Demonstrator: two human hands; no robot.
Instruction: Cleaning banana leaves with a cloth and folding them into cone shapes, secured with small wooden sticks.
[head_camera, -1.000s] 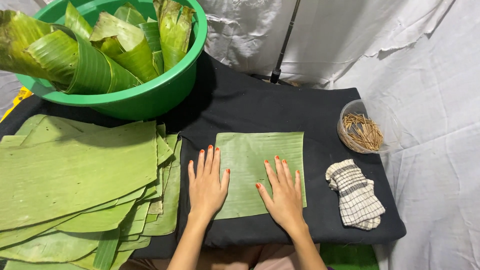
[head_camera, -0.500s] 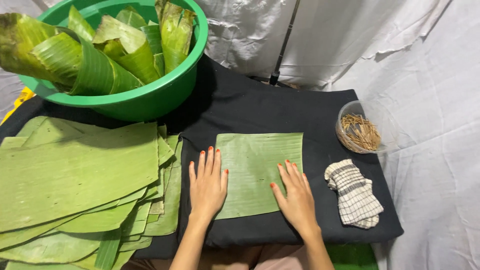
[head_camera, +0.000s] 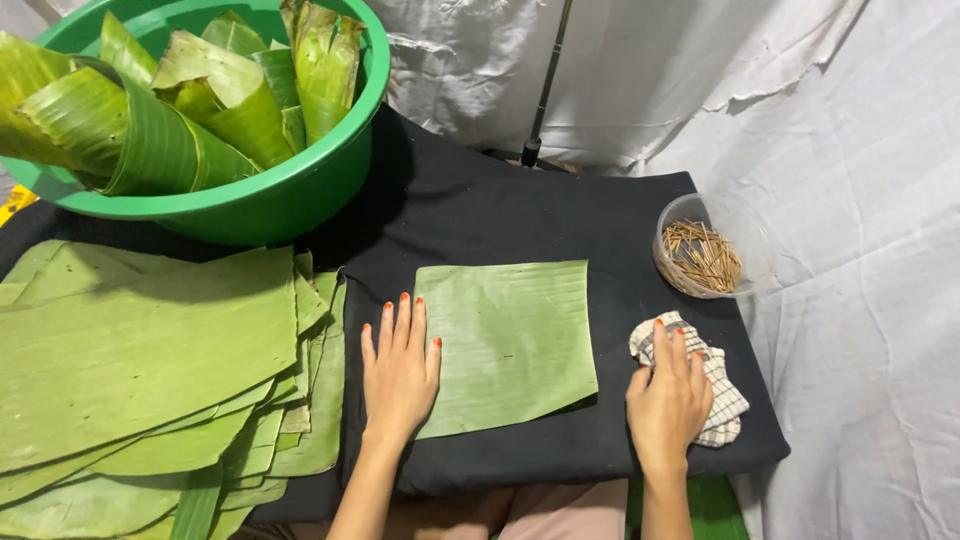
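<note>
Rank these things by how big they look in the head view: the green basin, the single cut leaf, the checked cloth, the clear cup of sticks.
1. green basin, partly out of frame
2. single cut leaf
3. clear cup of sticks and checked cloth: they look alike, and the right hand covers part of the cloth.

left hand (head_camera: 400, 368): flat, palm down, fingers spread; right hand (head_camera: 668, 400): palm down, fingers extended, loosely together
</note>
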